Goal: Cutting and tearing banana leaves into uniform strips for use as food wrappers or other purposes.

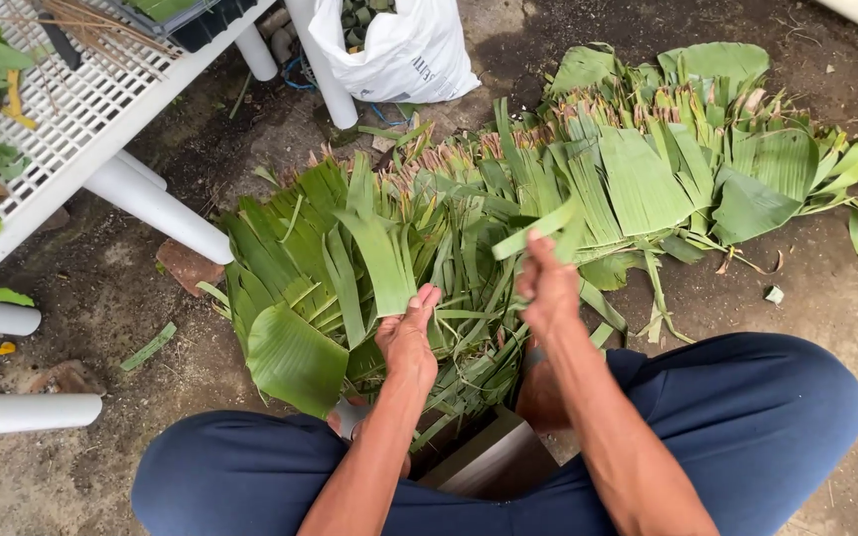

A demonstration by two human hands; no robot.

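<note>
The person sits low over a bare dirt ground, knees in dark blue trousers spread wide, with a big heap of green leaf strips fanned out on the ground in front. The right hand is raised above the middle of the heap, its fingers closed in a pinch on one narrow folded leaf strip that slants up and to the left from the fingertips. The left hand is lower, at the near edge of the heap, with its fingers curled down into the leaves; it touches a long flat strip that points away from the person, though I cannot tell whether it truly grips it. A broad rounded leaf lies just beside that hand at the heap's near left corner. A white lattice rack on white pipe legs stands at the far left, with loose leaves on it. A white sack stands on the ground beyond the heap, near the rack.
</note>
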